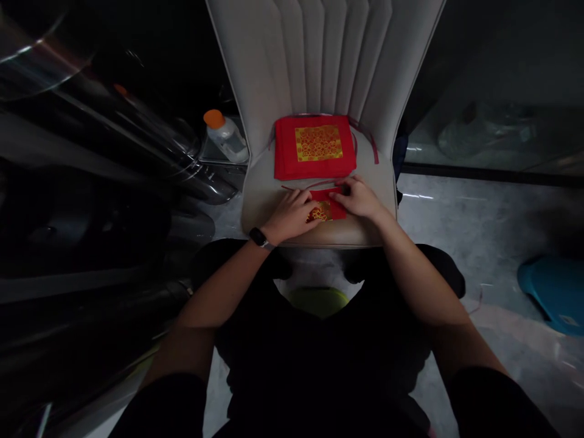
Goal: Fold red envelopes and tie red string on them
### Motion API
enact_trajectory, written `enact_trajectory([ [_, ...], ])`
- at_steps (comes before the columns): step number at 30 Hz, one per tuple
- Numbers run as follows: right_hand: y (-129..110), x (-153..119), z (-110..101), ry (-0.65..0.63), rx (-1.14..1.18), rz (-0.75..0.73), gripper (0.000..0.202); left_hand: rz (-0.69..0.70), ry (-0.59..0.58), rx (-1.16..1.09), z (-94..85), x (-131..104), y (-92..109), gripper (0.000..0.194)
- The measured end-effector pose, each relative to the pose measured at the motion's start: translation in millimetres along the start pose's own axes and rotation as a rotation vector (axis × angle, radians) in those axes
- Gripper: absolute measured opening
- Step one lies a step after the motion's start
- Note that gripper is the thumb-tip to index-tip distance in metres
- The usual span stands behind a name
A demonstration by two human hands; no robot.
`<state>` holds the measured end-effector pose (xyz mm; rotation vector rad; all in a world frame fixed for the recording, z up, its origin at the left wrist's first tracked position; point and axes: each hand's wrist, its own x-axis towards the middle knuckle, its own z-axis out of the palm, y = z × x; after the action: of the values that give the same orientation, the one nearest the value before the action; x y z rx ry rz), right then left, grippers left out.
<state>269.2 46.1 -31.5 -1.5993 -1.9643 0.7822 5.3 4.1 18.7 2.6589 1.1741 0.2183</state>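
A small flat red gift bag (pixel 338 210) with a gold print lies near the front edge of the chair seat. A thin dark red cord runs along its far side. My left hand (pixel 294 216), with a dark band on its wrist, grips the bag's left part, its thumb over the gold print. Thumb and fingers of my right hand (pixel 358 198) are closed at the far right corner of the bag. Just beyond lies a stack of larger red bags (pixel 285 152) with a gold patterned panel on top and loose ribbons at the sides.
The pale padded chair (pixel 314 55) stands in front of my knees. At its left is a white bottle (pixel 230 140) with an orange cap, near dark shiny cylinders (pixel 159 134). A blue plastic object (pixel 554 292) rests on the grey floor at right.
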Motion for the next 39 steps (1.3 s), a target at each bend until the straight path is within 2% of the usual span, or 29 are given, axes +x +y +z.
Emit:
enact_trajectory([
  [2, 1.4, 3.0, -0.7, -0.013, 0.078, 0.019, 0.042, -0.019, -0.019, 0.008, 0.4, 1.7, -0.9, 0.04],
  [4, 1.9, 4.3, -3.0, -0.039, 0.167, 0.042, 0.04, -0.046, -0.034, -0.004, 0.5, 2.5, -4.2, 0.043],
  [6, 2.7, 4.3, -5.7, -0.051, 0.252, 0.073, 0.042, -0.068, -0.024, -0.043, 0.1, 2.1, -8.3, 0.042],
  [9, 2.0, 1.6, -9.7, 0.0, 0.337, 0.121, 0.046, -0.053, 0.013, -0.127, -1.0, -0.3, -13.7, 0.034],
  [12, -5.8, -4.2, -15.5, 0.019, 0.431, 0.227, 0.055, -0.036, 0.045, -0.183, -2.1, -3.7, -16.0, 0.023],
  [15, -18.4, -10.7, -19.9, -0.155, 0.577, 0.396, 0.07, -0.032, 0.054, -0.166, -2.5, -6.2, -14.6, 0.028],
  [17, -25.3, -13.9, -18.2, -0.246, 0.62, 0.421, 0.073, -0.021, 0.036, -0.12, -2.5, -7.3, -12.0, 0.035],
  [19, -29.2, -16.7, -11.2, -0.216, 0.591, 0.368, 0.06, -0.015, 0.019, -0.066, -2.8, -8.1, -9.0, 0.038],
  [22, -30.0, -23.6, 5.8, -0.024, 0.403, 0.21, 0.031, -0.025, 0.02, -0.016, -3.8, -9.6, -6.4, 0.035],
  [23, -29.5, -27.3, 12.1, 0.035, 0.317, 0.131, 0.026, -0.032, 0.024, -0.013, -4.1, -10.2, -6.5, 0.035],
  [25, -27.6, -36.0, 24.3, 0.106, 0.156, -0.057, 0.032, -0.048, 0.031, -0.017, -4.4, -11.7, -8.6, 0.035],
  [27, -24.2, -44.9, 35.3, 0.1, 0.065, -0.217, 0.039, -0.059, 0.037, -0.028, -4.3, -13.6, -12.3, 0.036],
  [29, -18.8, -52.0, 44.5, 0.058, 0.027, -0.317, 0.04, -0.067, 0.034, -0.041, -4.1, -15.6, -15.8, 0.042],
  [34, -2.4, -60.5, 56.2, -0.022, -0.015, -0.451, 0.041, -0.09, 0.013, -0.076, -7.0, -19.1, -17.5, 0.078],
  [36, 1.5, -62.3, 56.1, -0.025, -0.022, -0.472, 0.042, -0.064, -0.023, -0.068, -8.5, -19.4, -17.3, 0.077],
  [39, 2.8, -64.3, 53.4, -0.046, -0.034, -0.502, 0.046, -0.032, -0.093, -0.039, -7.4, -18.6, -19.1, 0.061],
])
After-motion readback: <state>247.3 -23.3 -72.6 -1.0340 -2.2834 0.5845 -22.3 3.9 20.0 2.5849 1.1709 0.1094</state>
